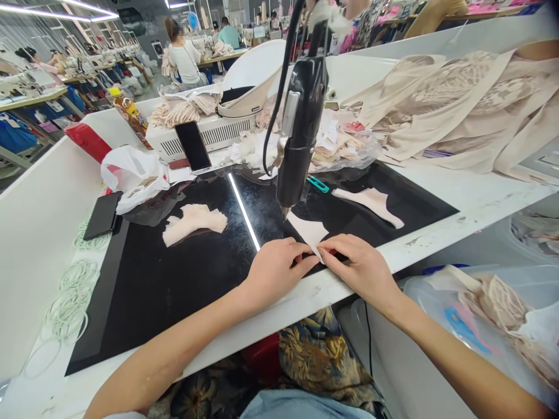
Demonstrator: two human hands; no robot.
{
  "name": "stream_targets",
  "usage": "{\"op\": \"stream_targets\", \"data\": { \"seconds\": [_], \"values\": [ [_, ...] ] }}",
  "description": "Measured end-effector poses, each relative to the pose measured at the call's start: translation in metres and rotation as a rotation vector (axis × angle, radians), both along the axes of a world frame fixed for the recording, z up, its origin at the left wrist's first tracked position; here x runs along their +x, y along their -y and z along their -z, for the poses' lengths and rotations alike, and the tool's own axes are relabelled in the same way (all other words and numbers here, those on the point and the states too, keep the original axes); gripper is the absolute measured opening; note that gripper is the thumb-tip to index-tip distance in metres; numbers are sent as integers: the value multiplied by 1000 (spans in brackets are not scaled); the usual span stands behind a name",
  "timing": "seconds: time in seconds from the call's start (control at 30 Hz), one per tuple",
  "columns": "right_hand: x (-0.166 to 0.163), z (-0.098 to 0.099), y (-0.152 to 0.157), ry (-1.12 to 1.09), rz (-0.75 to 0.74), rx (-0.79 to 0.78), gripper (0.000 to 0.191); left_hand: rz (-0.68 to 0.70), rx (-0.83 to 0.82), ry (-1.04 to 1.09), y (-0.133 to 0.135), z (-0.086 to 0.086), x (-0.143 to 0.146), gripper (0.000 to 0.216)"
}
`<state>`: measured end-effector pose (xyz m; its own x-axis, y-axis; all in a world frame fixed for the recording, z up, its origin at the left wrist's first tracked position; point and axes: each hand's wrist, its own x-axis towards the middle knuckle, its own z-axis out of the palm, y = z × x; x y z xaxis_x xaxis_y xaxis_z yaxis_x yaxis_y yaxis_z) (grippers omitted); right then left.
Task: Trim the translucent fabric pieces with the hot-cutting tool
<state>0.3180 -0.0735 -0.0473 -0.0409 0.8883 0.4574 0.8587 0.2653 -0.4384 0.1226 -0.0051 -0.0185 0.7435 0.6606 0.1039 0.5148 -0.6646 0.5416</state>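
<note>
A small beige fabric piece (pixel 308 228) lies on the black work surface (pixel 183 291), its narrow near end pinched between both hands. My left hand (pixel 279 265) grips that end from the left with thumb and forefinger. From the right, my right hand (pixel 356 262) pinches the same end, its fingertips almost meeting the left ones. Just above the far end of the fabric is the pointed tip of a black hanging machine head (pixel 301 122). Another beige fabric piece (pixel 371 203) lies to the right, and a stack of beige pieces (pixel 194 223) to the left.
A teal cutter (pixel 318 184) lies behind the machine tip. Two phones, one upright (pixel 193 145) and one flat (pixel 102 215), stand left near a white plastic bag (pixel 133 174). Lace garments (pixel 458 110) are heaped at right. A plastic bin (pixel 489 314) sits below the table edge.
</note>
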Motion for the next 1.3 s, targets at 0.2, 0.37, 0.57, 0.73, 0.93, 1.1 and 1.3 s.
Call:
{"op": "stream_targets", "data": {
  "seconds": [0.2,0.37,0.57,0.73,0.93,1.1,1.3],
  "values": [
    [-4,3,2,62,-35,57,11,-78,-57,34,2,0,4,23],
    [-3,3,3,107,-39,97,10,-80,-63,45,2,0,4,17],
    [-5,2,1,163,-28,155,10,-84,-61,60,1,1,4,15],
    [-6,1,1,200,-12,181,10,-85,-69,62,1,3,3,14],
    [-7,2,-1,199,9,171,7,-84,-92,69,1,2,2,13],
    [-7,2,-2,191,20,163,7,-86,-109,63,1,0,2,13],
    [-6,1,-2,187,29,153,8,-93,-109,65,1,0,2,15]
  ]
}}
